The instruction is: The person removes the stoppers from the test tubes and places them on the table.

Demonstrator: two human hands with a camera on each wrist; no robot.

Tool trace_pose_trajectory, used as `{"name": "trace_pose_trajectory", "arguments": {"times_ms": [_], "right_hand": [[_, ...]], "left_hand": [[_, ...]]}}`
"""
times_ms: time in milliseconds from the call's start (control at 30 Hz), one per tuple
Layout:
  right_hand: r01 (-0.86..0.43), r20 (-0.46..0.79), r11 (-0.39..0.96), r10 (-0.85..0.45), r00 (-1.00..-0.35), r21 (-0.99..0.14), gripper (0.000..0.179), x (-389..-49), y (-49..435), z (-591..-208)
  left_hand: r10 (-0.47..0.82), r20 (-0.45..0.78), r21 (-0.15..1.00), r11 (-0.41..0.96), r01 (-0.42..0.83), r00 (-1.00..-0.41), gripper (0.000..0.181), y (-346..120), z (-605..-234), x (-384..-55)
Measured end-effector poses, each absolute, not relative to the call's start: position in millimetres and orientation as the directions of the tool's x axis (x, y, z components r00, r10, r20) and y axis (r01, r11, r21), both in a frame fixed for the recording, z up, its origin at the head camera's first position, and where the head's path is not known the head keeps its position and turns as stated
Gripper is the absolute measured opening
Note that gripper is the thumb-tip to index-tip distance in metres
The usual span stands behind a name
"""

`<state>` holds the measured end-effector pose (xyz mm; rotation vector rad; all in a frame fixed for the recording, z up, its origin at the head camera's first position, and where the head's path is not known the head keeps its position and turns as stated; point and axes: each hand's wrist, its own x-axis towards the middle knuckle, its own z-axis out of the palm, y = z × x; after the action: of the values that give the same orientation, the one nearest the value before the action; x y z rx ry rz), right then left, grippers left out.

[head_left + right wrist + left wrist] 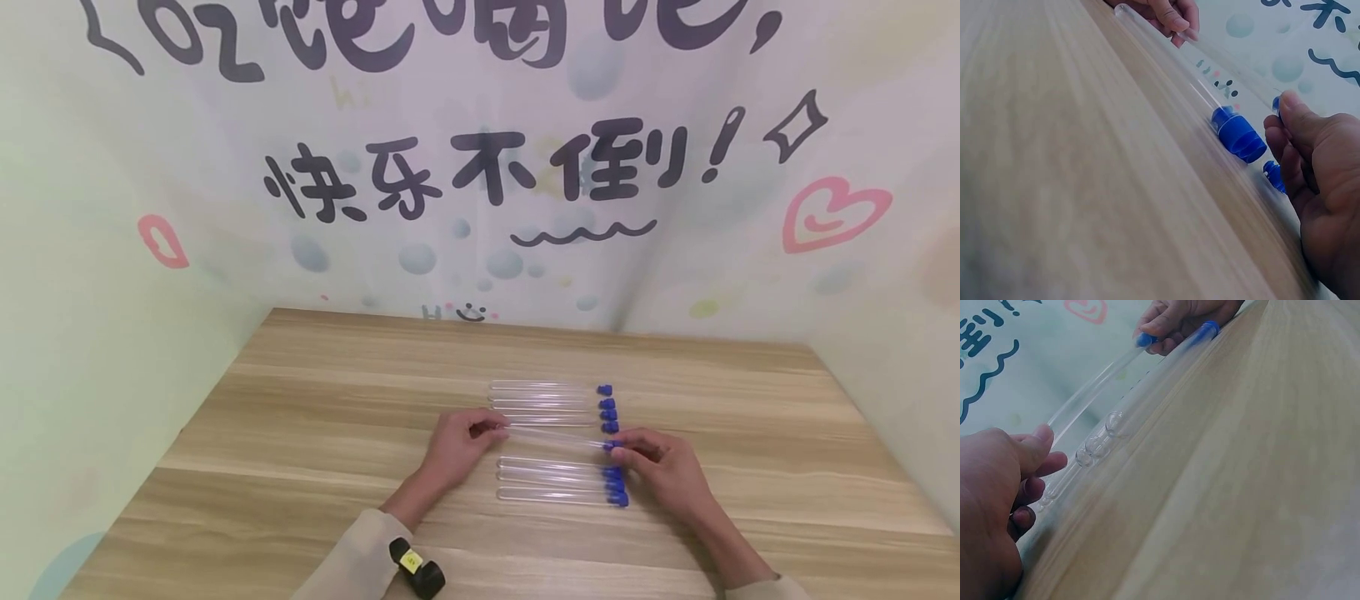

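A clear test tube (pixel 558 437) is held between both hands. My left hand (pixel 459 446) pinches it near its rounded end, thumb against fingers, as the left wrist view also shows. On the tube's other end, my right hand (pixel 670 473) pinches a blue cap (pixel 1144 340) between thumb and fingers. Nearer to me lie several test tubes (pixel 551 495) with blue caps on, side by side. Beyond the held tube, several tubes without caps (pixel 540 386) lie in a row, and loose blue caps (pixel 604 389) sit a little to the right of their ends.
The wooden table (pixel 300 433) carries all the tubes and caps. Behind it hangs a white printed cloth (pixel 420 258) with dark lettering, along the table's back edge. A black strap device (pixel 417 568) sits at the left sleeve.
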<state>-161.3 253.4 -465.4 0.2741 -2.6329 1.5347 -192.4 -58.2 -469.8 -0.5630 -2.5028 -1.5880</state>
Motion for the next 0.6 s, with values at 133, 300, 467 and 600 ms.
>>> {"name": "trace_pose_trajectory", "arguments": {"times_ms": [133, 300, 467, 600], "right_hand": [[-0.200, 0.186, 0.464, -0.077, -0.980, -0.863, 0.021, -161.8, 253.5, -466.5], [-0.216, 0.222, 0.463, -0.043, -0.974, -0.859, 0.020, -162.8, 254.2, -468.4], [-0.230, 0.245, 0.481, -0.032, -0.969, -0.846, 0.019, -163.4, 254.6, -468.8], [-0.228, 0.250, 0.498, -0.023, -0.968, -0.837, 0.019, -163.7, 255.1, -469.8]], "left_hand": [[0.258, 0.317, 0.852, 0.345, 0.394, -0.913, 0.013, -58.0, -469.2, -191.8], [0.292, 0.360, 0.853, 0.283, 0.439, -0.886, 0.014, -58.1, -468.6, -191.5], [0.305, 0.356, 0.858, 0.268, 0.439, -0.883, 0.013, -57.5, -468.0, -191.0], [0.306, 0.326, 0.868, 0.278, 0.412, -0.894, 0.013, -56.1, -468.1, -190.9]]}}
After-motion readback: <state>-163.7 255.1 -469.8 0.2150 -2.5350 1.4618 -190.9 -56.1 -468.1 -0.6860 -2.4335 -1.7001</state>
